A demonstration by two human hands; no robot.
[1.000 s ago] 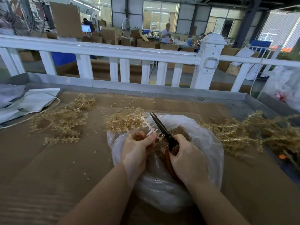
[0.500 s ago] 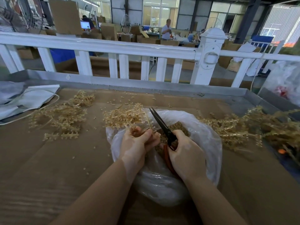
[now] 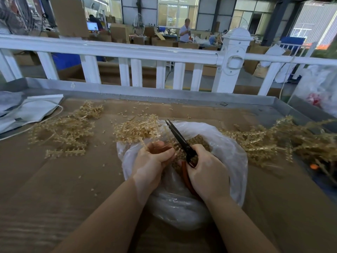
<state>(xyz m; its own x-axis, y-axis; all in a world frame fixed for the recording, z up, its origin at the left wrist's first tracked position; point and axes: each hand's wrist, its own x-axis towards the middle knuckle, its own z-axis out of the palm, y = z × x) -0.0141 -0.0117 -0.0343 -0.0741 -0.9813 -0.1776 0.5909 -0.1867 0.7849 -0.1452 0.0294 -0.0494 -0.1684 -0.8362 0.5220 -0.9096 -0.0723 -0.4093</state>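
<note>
Left hand (image 3: pixel 153 161): fingers curled tight round tan plastic sprig (image 3: pixel 143 142), above open bag (image 3: pixel 229 147). Right hand (image 3: pixel 207 172): fingers wrapped round scissors (image 3: pixel 179 138) handles, blades near-closed. Risk: blades beside left fingertips, nick possible; offcuts may miss bag.

Factory floor, for sure
Stacked cardboard boxes (image 3: pixel 119 32), a worker (image 3: pixel 185 32) at far benches, steel-framed windows (image 3: pixel 177 12), plus a metal-edged worktop (image 3: pixel 164 96) by a white railing (image 3: pixel 109 48).
</note>
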